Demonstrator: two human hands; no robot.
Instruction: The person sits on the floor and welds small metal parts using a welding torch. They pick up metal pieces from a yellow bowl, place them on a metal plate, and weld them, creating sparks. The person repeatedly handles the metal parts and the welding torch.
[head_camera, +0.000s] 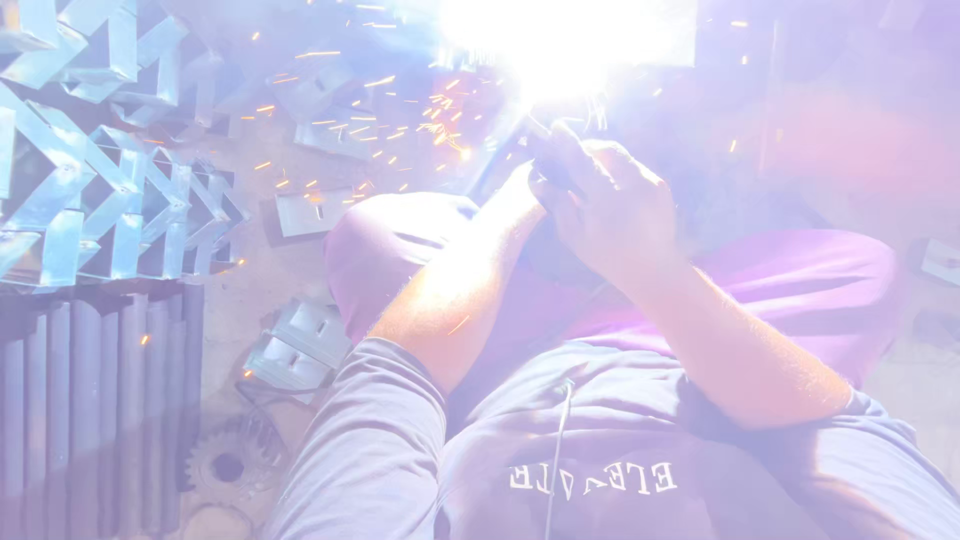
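Observation:
My right hand is curled around a dark welding electrode holder that points up toward a blinding white arc at the top centre. Orange sparks fly out to the left of the arc. My left hand lies just beneath and left of the right one, largely covered by it, so its grip is hidden. Both forearms reach forward over my knees in purple trousers. The glare hides the piece under the arc.
Stacked shiny metal angle frames fill the upper left. Grey metal tubes lie at the lower left. Small folded metal brackets and a gear wheel sit on the dusty floor.

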